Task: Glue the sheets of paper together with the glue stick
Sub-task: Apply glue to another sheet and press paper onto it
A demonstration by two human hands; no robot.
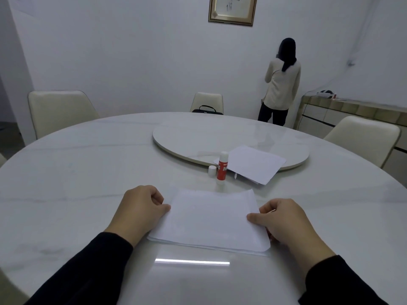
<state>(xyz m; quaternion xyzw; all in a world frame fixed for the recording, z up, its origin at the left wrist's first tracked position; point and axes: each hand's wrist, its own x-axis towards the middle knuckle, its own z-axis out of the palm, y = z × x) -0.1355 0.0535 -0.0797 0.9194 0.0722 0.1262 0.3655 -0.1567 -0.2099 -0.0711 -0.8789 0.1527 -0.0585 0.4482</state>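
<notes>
A small stack of white sheets (209, 219) lies flat on the white round table (88, 183) right in front of me. My left hand (141, 210) pinches the stack's left edge with curled fingers. My right hand (284, 221) grips the right edge, its thumb on top of the paper. Beyond the stack a red glue stick (222, 168) stands upright with its white glue end exposed. Its white cap (212, 171) stands just to its left.
A second pile of white sheets (253, 164) lies right of the glue stick, partly on the lazy Susan (198, 133). Cream chairs (59, 111) ring the table. A person (282, 84) stands at the far wall, back turned. A sideboard (352, 111) runs along the right.
</notes>
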